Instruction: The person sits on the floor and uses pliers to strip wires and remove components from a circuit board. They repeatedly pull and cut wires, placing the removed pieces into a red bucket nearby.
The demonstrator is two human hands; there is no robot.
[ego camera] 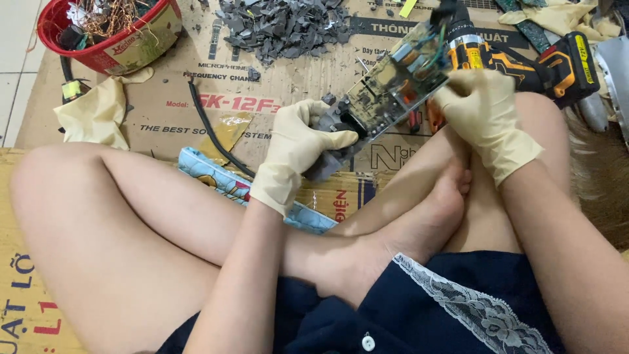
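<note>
Two gloved hands grip one circuit board (393, 88) between them: left hand (303, 141) clamped on its lower end, right hand (481, 108) on the yellow drill (524, 59) touching its upper end. Red basket (154, 36) holds tangled wires.

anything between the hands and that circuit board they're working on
Nothing visible does. The left hand already grips the grey block at the lower end of the circuit board, and the right hand rests against its upper end, beside the yellow and black cordless drill.
</note>
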